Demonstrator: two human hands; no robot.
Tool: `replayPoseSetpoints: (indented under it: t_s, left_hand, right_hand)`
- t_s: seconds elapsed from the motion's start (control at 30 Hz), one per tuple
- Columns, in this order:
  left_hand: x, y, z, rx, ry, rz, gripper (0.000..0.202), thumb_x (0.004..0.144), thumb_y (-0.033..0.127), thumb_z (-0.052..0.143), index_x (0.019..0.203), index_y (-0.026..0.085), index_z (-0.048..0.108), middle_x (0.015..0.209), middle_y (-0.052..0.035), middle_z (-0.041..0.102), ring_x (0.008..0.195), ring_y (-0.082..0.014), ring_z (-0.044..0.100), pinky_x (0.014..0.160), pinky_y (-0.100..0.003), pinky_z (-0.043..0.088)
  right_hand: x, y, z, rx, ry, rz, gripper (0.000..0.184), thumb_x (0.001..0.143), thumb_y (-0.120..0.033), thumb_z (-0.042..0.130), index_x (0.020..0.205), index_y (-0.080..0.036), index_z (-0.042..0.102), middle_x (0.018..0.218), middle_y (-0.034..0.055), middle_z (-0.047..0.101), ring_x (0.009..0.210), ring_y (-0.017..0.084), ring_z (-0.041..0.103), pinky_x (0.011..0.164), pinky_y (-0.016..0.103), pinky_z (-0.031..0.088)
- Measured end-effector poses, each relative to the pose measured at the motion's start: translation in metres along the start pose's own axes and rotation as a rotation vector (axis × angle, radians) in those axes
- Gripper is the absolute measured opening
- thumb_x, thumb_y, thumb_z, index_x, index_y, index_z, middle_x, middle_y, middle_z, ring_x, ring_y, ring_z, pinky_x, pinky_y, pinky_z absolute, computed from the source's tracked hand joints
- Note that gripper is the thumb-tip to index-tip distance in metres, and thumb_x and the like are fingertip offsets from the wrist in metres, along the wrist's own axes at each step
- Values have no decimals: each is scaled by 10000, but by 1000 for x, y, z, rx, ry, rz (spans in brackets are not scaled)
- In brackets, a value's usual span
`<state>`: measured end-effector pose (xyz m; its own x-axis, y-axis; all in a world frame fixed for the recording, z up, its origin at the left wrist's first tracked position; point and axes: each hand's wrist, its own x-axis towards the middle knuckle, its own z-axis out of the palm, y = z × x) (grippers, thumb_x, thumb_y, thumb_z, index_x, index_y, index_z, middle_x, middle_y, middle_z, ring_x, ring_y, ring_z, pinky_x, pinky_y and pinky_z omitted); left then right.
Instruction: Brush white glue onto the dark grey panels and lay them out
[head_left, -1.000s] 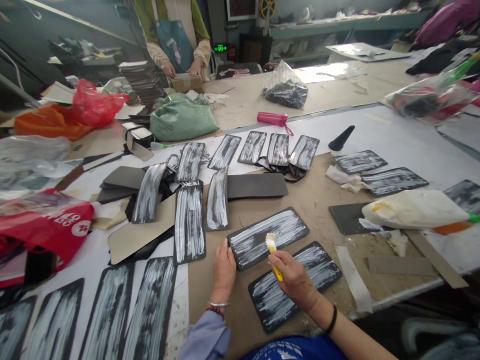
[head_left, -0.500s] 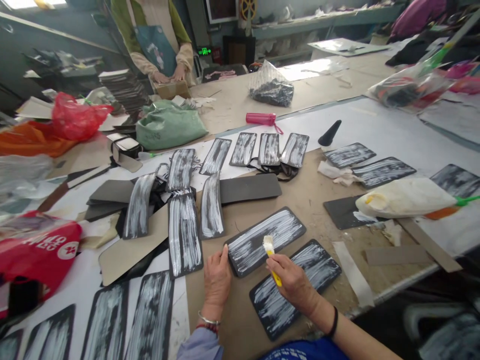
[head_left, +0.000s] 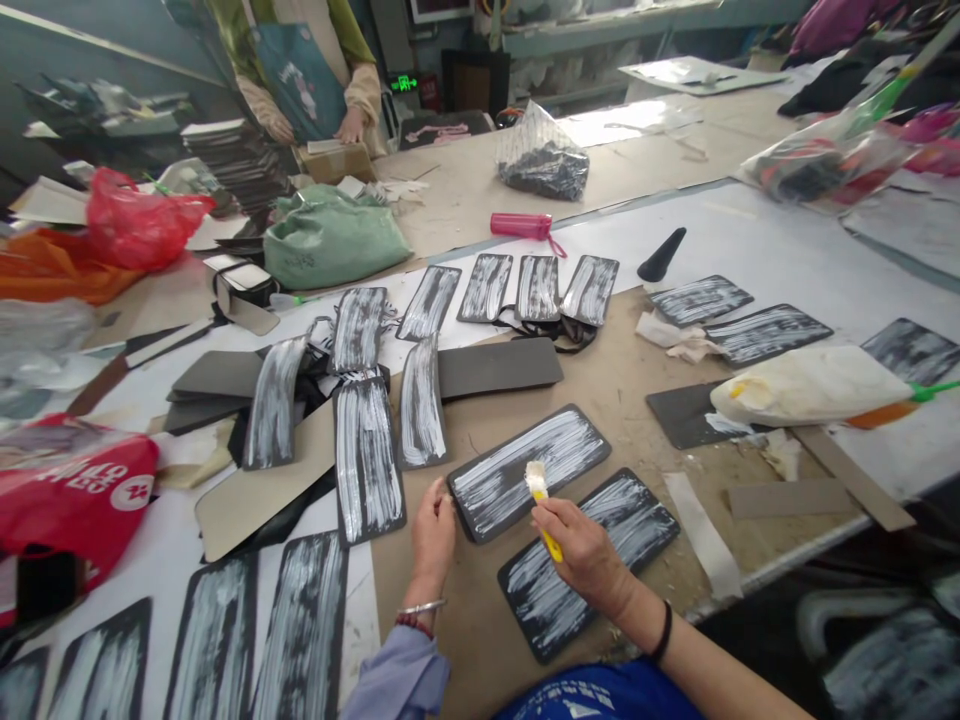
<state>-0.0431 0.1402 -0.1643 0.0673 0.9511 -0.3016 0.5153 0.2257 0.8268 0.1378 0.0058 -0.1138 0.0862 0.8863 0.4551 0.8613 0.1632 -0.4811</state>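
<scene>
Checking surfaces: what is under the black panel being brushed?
Brown cardboard shows around the black panel lying flat on it; the part beneath is covered. Left hand touches its end; right hand holds the brush.

Left hand (head_left: pixel 433 528) flat, right hand (head_left: pixel 586 552) with fingers clenched.

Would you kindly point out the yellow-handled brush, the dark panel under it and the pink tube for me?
yellow-handled brush (head_left: pixel 536 480): head view, on the white bristle tip.
dark panel (head_left: pixel 506 482): head view, on its white-streaked face beside the bristles.
pink tube (head_left: pixel 523 225): head view, middle of its body.
</scene>
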Motion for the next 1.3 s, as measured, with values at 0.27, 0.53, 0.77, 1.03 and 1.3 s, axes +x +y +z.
replayPoseSetpoints:
  t_s: [0.27, 0.53, 0.77, 1.03, 1.3]
  left_hand:
    - [3, -11, -6, 508, 10, 507, 395, 811, 116, 380, 1119, 176, 619, 765, -68, 592, 760, -186, 566, 743, -345, 503]
    - [-1, -6, -9, 323, -3, 553, 301, 831, 222, 419, 1036, 180, 636, 931, -94, 642, 892, -208, 583, 844, -385, 477]
    - [1, 17, -2, -146, -90, 19, 395, 633, 459, 600, 879, 150, 608, 704, -24, 627, 656, -160, 590, 662, -305, 480]
    - [-18, 17, -6, -291, -228, -218, 459, 531, 472, 646, 831, 143, 538, 512, 27, 567, 454, -107, 527, 444, -214, 371]
    - [-28, 16, 1, -312, -191, -198, 275, 541, 396, 627, 681, 175, 543, 503, 36, 560, 480, -123, 541, 452, -226, 386]
  right_hand:
    - [0, 0, 0, 10, -12, 2, 261, 883, -78, 407, 1080, -154, 559, 919, 114, 601, 881, 203, 599, 765, 320, 546]
    - [0, -1, 1, -2, 2, -3, 210, 903, -105, 418, 1051, -136, 564, 913, 122, 597, 883, 212, 595, 761, 326, 548]
    - [1, -1, -1, 10, 8, 7, 220, 902, -107, 421, 1054, -144, 576, 906, 120, 605, 871, 205, 600, 752, 320, 548]
    - [-3, 2, 2, 21, -4, 13, 235, 894, -104, 442, 1082, -158, 572, 935, 115, 603, 904, 209, 593, 772, 326, 541]
    - [6, -33, -13, 252, 25, 104, 210, 904, -120, 446, 1064, -170, 573, 916, 94, 601, 857, 181, 604, 742, 289, 537]
